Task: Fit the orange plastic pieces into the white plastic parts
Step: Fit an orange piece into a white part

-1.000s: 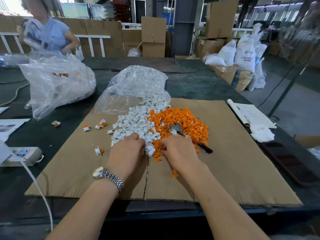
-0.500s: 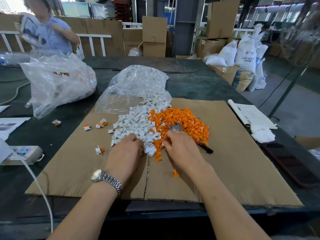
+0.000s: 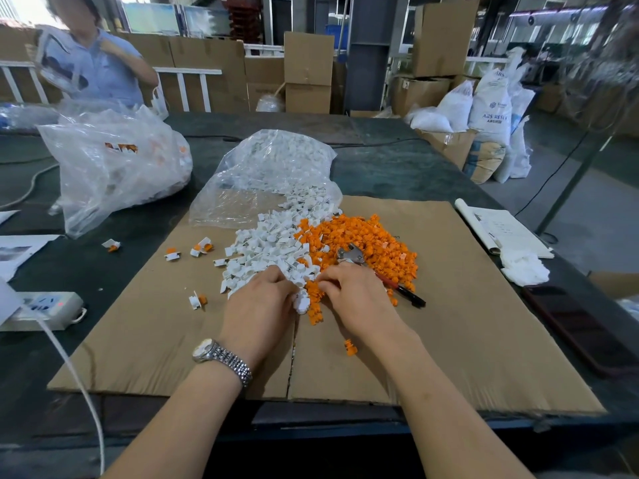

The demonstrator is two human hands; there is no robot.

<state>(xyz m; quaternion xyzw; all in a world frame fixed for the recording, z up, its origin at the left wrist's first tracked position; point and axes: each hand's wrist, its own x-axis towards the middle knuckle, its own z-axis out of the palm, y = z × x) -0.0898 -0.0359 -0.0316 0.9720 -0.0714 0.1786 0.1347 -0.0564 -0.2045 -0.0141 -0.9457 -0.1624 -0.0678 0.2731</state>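
Observation:
A pile of white plastic parts (image 3: 266,247) and a pile of orange plastic pieces (image 3: 370,236) lie side by side on a cardboard sheet (image 3: 484,340). My left hand (image 3: 259,305), with a metal watch on the wrist, has its fingers curled into the near edge of the white pile and grips a white part. My right hand (image 3: 356,299) pinches an orange piece at the near edge of the orange pile. The fingertips of both hands almost meet. Several fitted white-and-orange pieces (image 3: 200,247) lie to the left. One loose orange piece (image 3: 350,347) sits near my right wrist.
Pliers (image 3: 352,254) lie on the orange pile, handle toward the right. A clear bag of white parts (image 3: 276,167) lies behind the piles, and a fuller bag (image 3: 114,160) at left. A power strip (image 3: 45,305) is at left, papers (image 3: 501,229) at right. A person stands at the back left.
Both hands have drawn closer together at the seam between the two piles. My right hand moved left, off the pliers, toward the left hand.

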